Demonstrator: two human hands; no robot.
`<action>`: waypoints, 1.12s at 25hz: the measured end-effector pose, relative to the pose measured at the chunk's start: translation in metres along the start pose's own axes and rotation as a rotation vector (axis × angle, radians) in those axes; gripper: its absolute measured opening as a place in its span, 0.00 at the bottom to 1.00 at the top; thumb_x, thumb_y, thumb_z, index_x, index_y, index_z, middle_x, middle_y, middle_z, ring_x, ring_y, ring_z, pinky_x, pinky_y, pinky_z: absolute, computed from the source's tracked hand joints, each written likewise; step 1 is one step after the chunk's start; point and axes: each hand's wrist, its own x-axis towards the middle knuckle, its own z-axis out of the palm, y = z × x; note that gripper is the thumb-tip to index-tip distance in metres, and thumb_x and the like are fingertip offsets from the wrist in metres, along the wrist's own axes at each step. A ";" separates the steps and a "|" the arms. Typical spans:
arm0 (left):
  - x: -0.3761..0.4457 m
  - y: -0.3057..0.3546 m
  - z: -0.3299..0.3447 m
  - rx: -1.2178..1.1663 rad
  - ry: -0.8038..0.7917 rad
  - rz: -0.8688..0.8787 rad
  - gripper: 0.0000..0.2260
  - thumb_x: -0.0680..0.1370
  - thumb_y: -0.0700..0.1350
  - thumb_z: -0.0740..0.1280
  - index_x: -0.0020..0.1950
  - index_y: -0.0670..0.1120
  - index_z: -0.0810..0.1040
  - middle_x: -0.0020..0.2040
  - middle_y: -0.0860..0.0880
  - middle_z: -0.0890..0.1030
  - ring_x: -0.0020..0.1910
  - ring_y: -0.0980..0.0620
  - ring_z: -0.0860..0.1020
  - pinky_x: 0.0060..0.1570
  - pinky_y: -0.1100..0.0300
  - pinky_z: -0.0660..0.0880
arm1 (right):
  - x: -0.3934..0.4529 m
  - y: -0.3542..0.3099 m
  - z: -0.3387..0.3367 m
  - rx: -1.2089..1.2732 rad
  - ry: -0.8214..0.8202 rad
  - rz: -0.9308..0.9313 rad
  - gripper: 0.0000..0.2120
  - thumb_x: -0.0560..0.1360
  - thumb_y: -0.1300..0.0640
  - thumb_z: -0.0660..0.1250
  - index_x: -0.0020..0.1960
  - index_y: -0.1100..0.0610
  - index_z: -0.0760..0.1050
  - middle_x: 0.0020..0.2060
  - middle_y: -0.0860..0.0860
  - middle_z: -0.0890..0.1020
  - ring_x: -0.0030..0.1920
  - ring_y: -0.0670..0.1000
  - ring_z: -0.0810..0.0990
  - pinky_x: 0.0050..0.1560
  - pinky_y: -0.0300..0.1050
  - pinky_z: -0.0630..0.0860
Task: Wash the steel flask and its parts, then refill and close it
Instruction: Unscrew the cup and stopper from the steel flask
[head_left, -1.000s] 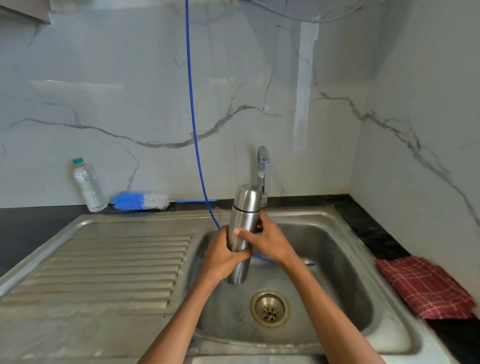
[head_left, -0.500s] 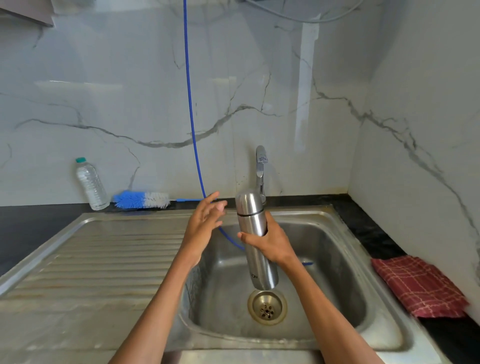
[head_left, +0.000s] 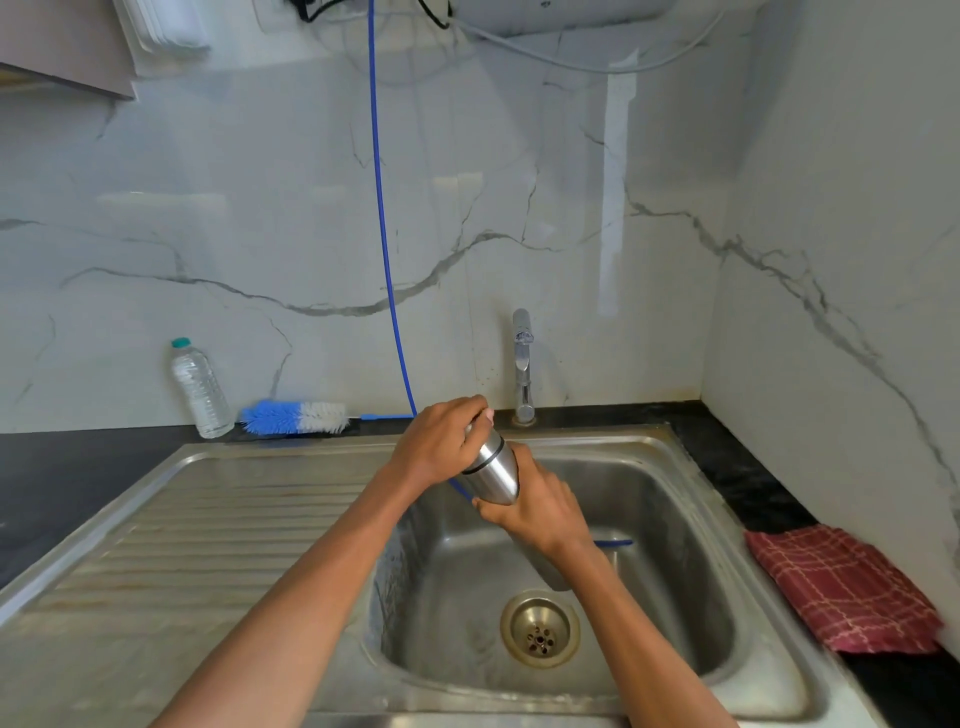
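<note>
Head view | smooth cylindrical steel flask (head_left: 493, 470) tilted | left hand (head_left: 439, 441) fingers gripping cap, right hand (head_left: 540, 506) fingers gripping body

We cannot see the cap of the steel flask (head_left: 493, 470): the left hand (head_left: 441, 441) covers it. The right hand (head_left: 540, 512) hides the flask's middle and its base is blurred. The white unit (head_left: 556, 10) overhead is cut by the top edge

No legible text, label or number anywhere. Steel flask (head_left: 493, 470), the stretch showing between the fingers of both hands: bare metal, no readable mark. Plastic bottle (head_left: 200, 387), well left of the fingers: no label legible.
</note>
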 end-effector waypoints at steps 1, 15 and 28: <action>0.001 0.002 0.001 0.008 0.005 -0.031 0.22 0.80 0.57 0.50 0.47 0.46 0.78 0.41 0.50 0.82 0.37 0.48 0.78 0.38 0.48 0.77 | 0.001 -0.001 0.001 -0.019 0.004 0.009 0.36 0.68 0.37 0.71 0.70 0.48 0.62 0.56 0.49 0.79 0.50 0.54 0.81 0.48 0.51 0.80; 0.019 0.012 -0.001 0.078 -0.112 -0.291 0.15 0.84 0.55 0.55 0.48 0.48 0.77 0.43 0.45 0.82 0.42 0.45 0.79 0.41 0.49 0.78 | 0.002 -0.009 0.007 -0.084 0.059 0.064 0.35 0.69 0.34 0.71 0.68 0.49 0.63 0.53 0.49 0.81 0.47 0.53 0.83 0.46 0.48 0.80; 0.019 0.011 -0.016 -0.124 -0.026 -0.071 0.19 0.72 0.60 0.56 0.43 0.51 0.82 0.40 0.55 0.85 0.40 0.52 0.81 0.41 0.51 0.79 | -0.001 -0.022 -0.003 0.485 -0.012 0.096 0.26 0.63 0.41 0.78 0.57 0.43 0.72 0.45 0.46 0.83 0.44 0.46 0.84 0.49 0.52 0.84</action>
